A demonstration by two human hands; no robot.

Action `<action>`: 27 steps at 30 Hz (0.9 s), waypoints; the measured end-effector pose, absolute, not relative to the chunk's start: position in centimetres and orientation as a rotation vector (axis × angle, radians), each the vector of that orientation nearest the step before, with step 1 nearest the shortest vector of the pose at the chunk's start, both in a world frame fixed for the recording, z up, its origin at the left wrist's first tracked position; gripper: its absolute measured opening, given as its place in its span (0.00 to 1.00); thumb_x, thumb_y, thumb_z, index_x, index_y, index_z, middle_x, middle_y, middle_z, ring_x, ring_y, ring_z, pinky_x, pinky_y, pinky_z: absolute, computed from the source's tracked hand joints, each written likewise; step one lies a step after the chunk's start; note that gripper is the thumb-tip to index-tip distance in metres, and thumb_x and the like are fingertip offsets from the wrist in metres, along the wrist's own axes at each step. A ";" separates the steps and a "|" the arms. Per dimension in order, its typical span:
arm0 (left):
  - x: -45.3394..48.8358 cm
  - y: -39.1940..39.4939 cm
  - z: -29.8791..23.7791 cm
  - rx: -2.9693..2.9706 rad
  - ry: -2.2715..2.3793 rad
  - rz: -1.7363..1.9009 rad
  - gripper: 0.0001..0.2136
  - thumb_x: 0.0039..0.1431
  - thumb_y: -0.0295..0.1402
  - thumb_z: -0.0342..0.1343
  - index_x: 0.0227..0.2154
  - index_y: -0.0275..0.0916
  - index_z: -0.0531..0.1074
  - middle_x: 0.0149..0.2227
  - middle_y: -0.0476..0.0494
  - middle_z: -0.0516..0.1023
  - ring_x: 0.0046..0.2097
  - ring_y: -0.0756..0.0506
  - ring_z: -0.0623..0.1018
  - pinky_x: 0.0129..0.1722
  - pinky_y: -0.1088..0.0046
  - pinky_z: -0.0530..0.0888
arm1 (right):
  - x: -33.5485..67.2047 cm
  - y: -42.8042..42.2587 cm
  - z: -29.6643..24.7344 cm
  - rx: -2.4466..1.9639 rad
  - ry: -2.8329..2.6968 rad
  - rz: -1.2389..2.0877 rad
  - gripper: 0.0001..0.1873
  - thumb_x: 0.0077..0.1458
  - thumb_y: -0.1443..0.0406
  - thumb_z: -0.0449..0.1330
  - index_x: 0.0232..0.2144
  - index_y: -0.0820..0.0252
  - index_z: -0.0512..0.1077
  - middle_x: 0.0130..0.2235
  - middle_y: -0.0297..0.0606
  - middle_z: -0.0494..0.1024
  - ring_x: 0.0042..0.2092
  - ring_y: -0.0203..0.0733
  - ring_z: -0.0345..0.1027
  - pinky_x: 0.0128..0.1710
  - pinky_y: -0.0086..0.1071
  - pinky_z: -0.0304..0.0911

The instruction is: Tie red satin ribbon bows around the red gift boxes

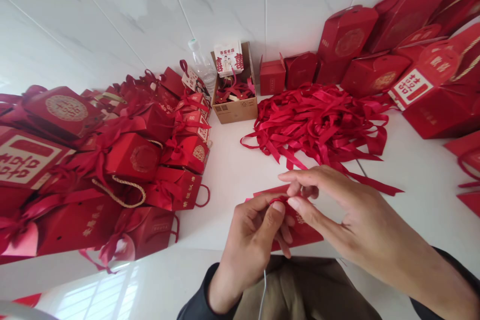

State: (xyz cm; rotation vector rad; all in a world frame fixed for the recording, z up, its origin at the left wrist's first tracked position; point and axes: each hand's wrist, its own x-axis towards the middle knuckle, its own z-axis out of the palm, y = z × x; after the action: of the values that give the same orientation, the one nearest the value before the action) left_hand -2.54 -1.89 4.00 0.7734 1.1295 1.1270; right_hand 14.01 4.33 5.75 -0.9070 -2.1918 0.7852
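Note:
My left hand (255, 232) is closed around a flat red gift box (305, 230) low in the middle of the head view, thumb and fingers pinching a bit of red ribbon (278, 200) at its top. My right hand (337, 205) comes in from the right with its thumb and forefinger pinched at the same ribbon and the other fingers stretched out above. Most of the box is hidden behind both hands.
A loose heap of red ribbons (322, 122) lies just beyond my hands. Finished red gift boxes with bows (123, 165) crowd the left. A cardboard box (236, 105) and a plastic bottle (202, 62) stand at the back. Bigger red boxes (375, 72) line the right.

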 end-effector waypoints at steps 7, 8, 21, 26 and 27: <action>-2.8 -1.7 4.5 0.762 1.151 1.090 0.21 0.63 0.49 0.62 0.31 0.32 0.79 0.27 0.43 0.78 0.22 0.53 0.74 0.21 0.80 0.74 | 13.6 4.0 5.3 -0.893 -2.214 0.746 0.12 0.71 0.70 0.53 0.51 0.51 0.68 0.46 0.34 0.79 0.48 0.39 0.75 0.52 0.35 0.71; -2.8 -1.7 4.4 0.749 1.156 1.084 0.21 0.64 0.49 0.61 0.32 0.32 0.79 0.28 0.42 0.79 0.22 0.53 0.74 0.20 0.80 0.74 | 13.6 3.9 5.3 -0.892 -2.212 0.759 0.11 0.71 0.70 0.52 0.51 0.51 0.68 0.47 0.34 0.78 0.48 0.39 0.75 0.53 0.36 0.71; -3.6 -1.8 4.1 0.686 1.046 1.108 0.12 0.62 0.38 0.66 0.41 0.34 0.76 0.29 0.46 0.79 0.26 0.53 0.76 0.26 0.79 0.77 | 14.8 2.7 4.3 -0.864 -2.131 1.002 0.12 0.70 0.70 0.54 0.50 0.47 0.63 0.43 0.32 0.77 0.42 0.37 0.79 0.42 0.27 0.77; -3.6 -2.0 3.8 0.785 1.146 1.087 0.10 0.62 0.34 0.64 0.44 0.37 0.74 0.30 0.49 0.76 0.26 0.53 0.74 0.24 0.79 0.76 | 14.8 3.3 4.3 -0.856 -2.254 0.909 0.24 0.68 0.69 0.52 0.63 0.50 0.58 0.58 0.42 0.73 0.60 0.45 0.70 0.58 0.42 0.73; -3.6 -2.1 3.9 0.821 1.191 1.098 0.10 0.61 0.31 0.63 0.44 0.38 0.73 0.33 0.49 0.76 0.27 0.53 0.74 0.23 0.80 0.75 | 14.7 3.4 4.1 -0.858 -2.276 0.939 0.27 0.67 0.70 0.51 0.66 0.49 0.55 0.60 0.43 0.72 0.62 0.45 0.69 0.59 0.43 0.72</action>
State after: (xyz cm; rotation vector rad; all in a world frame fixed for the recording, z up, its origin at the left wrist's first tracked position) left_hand -3.57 -2.11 3.88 0.8208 1.1912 1.0981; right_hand 14.71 3.39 4.08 -0.8584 -2.2762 0.9388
